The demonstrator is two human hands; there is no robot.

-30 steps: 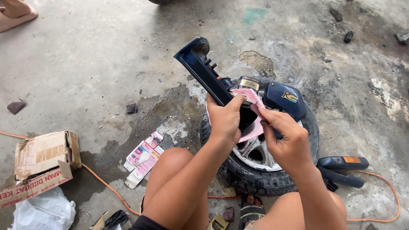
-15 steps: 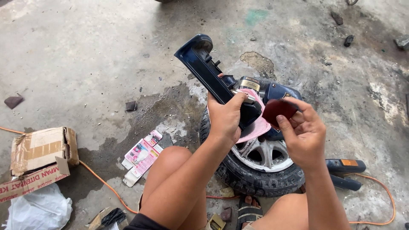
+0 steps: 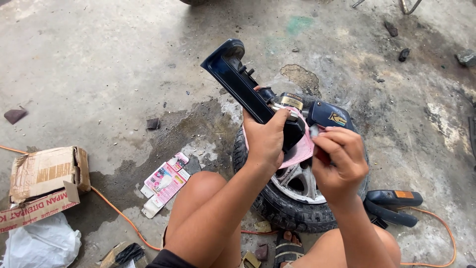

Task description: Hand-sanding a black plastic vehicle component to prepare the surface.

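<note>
— Where's the part?
— The dark plastic panel (image 3: 238, 82) sits over the wheel (image 3: 297, 198), slanting to 10 o'clock, left hand (image 3: 265, 141) fingers clamped on it.
— The right hand (image 3: 339, 159)?
— Fingers pinched on a small dark pad (image 3: 322, 155); I'd brace the panel and rub gently.

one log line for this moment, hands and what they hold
left hand: grips dark blue panel | right hand: pinches small dark red piece | under: tyre, pink cloth

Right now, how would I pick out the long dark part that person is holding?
Find the small tyre on the concrete floor. Above it, the left hand grips a long dark blue plastic panel. It alone slants up, glossy and narrow, unlike the pink cloth beneath.
</note>
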